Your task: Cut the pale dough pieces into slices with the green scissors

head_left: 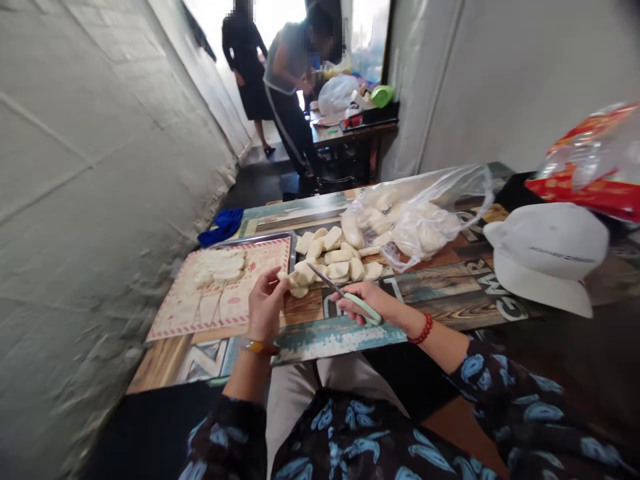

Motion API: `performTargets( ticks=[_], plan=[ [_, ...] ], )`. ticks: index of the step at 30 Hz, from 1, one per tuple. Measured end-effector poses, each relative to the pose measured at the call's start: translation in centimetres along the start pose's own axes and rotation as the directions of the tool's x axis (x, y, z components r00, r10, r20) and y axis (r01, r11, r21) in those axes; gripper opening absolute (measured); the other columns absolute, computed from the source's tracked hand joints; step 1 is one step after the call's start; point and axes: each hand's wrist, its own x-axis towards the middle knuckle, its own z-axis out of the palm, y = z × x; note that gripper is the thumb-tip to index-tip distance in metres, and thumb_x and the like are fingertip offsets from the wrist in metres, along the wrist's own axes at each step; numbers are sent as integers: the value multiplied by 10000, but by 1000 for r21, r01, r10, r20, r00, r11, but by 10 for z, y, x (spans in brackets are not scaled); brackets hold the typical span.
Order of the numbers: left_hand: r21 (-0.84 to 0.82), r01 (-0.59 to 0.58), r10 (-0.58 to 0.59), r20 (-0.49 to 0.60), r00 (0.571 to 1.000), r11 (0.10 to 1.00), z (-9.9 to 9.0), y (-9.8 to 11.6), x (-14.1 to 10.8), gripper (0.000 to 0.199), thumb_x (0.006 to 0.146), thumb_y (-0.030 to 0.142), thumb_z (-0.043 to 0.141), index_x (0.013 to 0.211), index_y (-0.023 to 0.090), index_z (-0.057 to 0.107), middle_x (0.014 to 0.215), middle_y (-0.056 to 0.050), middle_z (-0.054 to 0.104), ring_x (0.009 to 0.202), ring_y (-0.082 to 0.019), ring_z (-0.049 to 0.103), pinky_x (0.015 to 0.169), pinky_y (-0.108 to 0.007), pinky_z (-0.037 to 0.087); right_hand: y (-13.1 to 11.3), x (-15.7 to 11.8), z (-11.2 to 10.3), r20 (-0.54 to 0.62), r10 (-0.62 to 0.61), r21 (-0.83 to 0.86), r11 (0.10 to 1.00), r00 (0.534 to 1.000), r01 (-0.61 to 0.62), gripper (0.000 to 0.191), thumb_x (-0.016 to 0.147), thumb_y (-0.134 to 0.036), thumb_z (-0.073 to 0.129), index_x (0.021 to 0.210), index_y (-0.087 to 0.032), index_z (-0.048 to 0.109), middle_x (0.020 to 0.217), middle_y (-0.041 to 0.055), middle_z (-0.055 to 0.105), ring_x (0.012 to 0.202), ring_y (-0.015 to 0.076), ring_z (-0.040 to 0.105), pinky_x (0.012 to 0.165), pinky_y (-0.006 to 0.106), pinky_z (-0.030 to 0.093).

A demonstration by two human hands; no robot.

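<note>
My left hand (267, 300) pinches a small pale, cream-coloured piece (284, 275) near the tray's right edge. In my right hand (373, 301) is a pair of scissors (363, 307) with mint-green handles, its narrow blades pointing up and left toward the pale pieces. A pile of thick cream-coloured pieces (337, 257) lies on the table just beyond both hands; whether they are bread or something else is unclear. Thinner pale slices (227, 267) rest on the left part of a tray (200, 310) lined with red-and-cream patterned paper.
A clear plastic bag (425, 220) with more pale oblong pieces lies behind the pile. To the right are a white cap (547, 250) and a red package (595, 163). Blue cloth (220, 227) sits beyond the tray. Two people stand near a farther, cluttered table (345, 137).
</note>
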Motion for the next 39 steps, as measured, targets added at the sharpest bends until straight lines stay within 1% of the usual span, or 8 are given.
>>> performTargets(
  ticks=[8,15,19,24,26,30,35,39],
  plan=[
    [327,-227,155,231,960,917,40,9,62,443,721,364,690,1106,145,670,915,-52,647,773,-157,612,704,-282,508,11,-33,-37,-101,-98,111,988,990,109,596,752,-564,734,1121,-98,686,580,-55,567,420,52,501,410,173,400],
    [454,-492,271,469,841,743,97,26,90,325,791,303,627,1082,165,672,1083,-125,654,925,-230,643,833,-399,537,28,-46,-65,-152,-115,104,986,982,132,637,728,-607,742,1131,-116,696,576,-52,558,430,61,496,422,188,431],
    [412,-678,328,647,688,609,152,50,96,315,790,240,640,1096,169,673,1132,-131,639,979,-253,643,931,-453,520,26,-49,-73,-181,-149,123,977,972,173,657,706,-630,750,1115,-119,697,578,-44,574,414,67,502,419,192,414],
    [76,-818,379,860,343,570,234,65,87,428,765,66,616,1173,183,668,1273,-108,631,1193,-259,592,1092,-415,426,17,-57,-75,-306,-297,192,911,905,364,627,747,-648,716,1094,-126,698,567,-41,562,424,75,503,431,201,397],
    [44,-819,318,908,271,573,258,61,86,497,770,14,574,1226,195,647,1317,-83,622,1227,-231,577,1107,-369,408,17,-58,-76,-350,-341,222,875,873,431,623,751,-655,709,1095,-136,699,559,-44,553,424,78,499,430,208,389],
    [297,-812,175,885,431,502,269,49,99,527,750,5,576,1233,206,639,1228,-104,659,1153,-270,593,1074,-455,390,20,-52,-76,-342,-312,243,882,887,404,598,730,-611,751,1105,-148,704,571,-42,568,430,80,502,423,209,404],
    [658,-732,84,731,677,177,221,52,131,203,789,111,595,924,189,724,1099,-146,672,1172,-352,530,1043,-562,313,18,-49,-75,-314,-252,192,928,916,321,582,695,-562,791,1086,-137,713,563,-42,576,427,83,516,420,205,421],
    [729,-677,-11,680,734,-100,190,68,139,209,865,188,527,858,170,734,1075,-157,667,1141,-337,545,1004,-522,354,14,-54,-74,-312,-228,193,935,922,296,546,705,-531,795,1067,-130,714,565,-37,585,414,78,506,411,199,391]
  ],
)
